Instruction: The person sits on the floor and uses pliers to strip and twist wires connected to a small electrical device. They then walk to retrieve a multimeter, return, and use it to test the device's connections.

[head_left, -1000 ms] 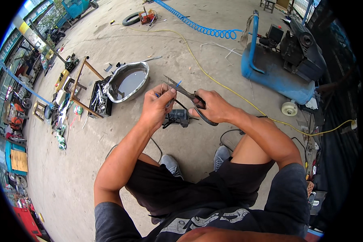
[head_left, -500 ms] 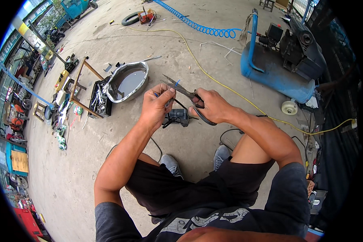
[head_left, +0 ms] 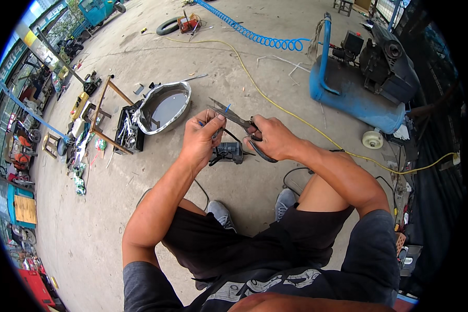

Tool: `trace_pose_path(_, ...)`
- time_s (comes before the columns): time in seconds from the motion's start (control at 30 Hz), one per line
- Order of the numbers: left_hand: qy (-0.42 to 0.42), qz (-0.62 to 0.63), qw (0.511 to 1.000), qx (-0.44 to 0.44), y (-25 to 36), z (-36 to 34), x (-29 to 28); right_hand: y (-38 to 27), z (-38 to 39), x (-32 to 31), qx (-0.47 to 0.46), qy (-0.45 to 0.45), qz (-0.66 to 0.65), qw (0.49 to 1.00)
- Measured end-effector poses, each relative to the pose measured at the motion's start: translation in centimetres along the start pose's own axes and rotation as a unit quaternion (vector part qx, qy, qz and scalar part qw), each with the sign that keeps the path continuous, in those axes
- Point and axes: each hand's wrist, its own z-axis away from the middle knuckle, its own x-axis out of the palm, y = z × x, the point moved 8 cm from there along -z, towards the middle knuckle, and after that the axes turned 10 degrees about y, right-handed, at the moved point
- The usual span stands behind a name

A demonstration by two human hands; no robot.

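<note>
My left hand pinches the end of a black cable, with thin blue and lighter wires at the fingertips. My right hand is closed on metal scissors with black handles; their blades point up and left across the wires, right at my left fingertips. Whether the blades touch the wire is too small to tell. Below both hands, a dark grey device lies on the concrete floor, partly hidden by my fingers and the cable.
A metal basin of murky water stands ahead-left, beside a toolbox and wooden frame. A blue air compressor with a coiled hose stands right. A yellow cord crosses the floor. My shoes are below.
Very little differs: both hands and the scissors have shifted a few pixels leftward, still holding the wires and cable in the same way.
</note>
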Motion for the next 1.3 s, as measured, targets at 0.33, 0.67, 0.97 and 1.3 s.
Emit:
trace_pose_path(0.33, 0.003, 0.007, 1.0, 0.013, 0.1, -0.1, 0.0, -0.1, -0.1, 0.3, -0.012, 0.023, -0.004, 1.0)
trace_pose_path(0.67, 0.001, 0.01, 1.0, 0.012, 0.1, -0.3, 0.1, -0.1, -0.3, -0.1, -0.022, 0.039, 0.005, 0.999)
trace_pose_path(0.97, -0.043, 0.044, 0.998, -0.013, 0.1, 0.0, 0.7, -0.6, -0.7, -1.4, -0.091, 0.051, 0.046, 0.993)
trace_pose_path(1.3, -0.123, 0.09, 0.985, -0.083, -0.9, 0.1, 1.1, -0.1, -1.3, -2.0, -0.161, 0.051, 0.049, 0.984)
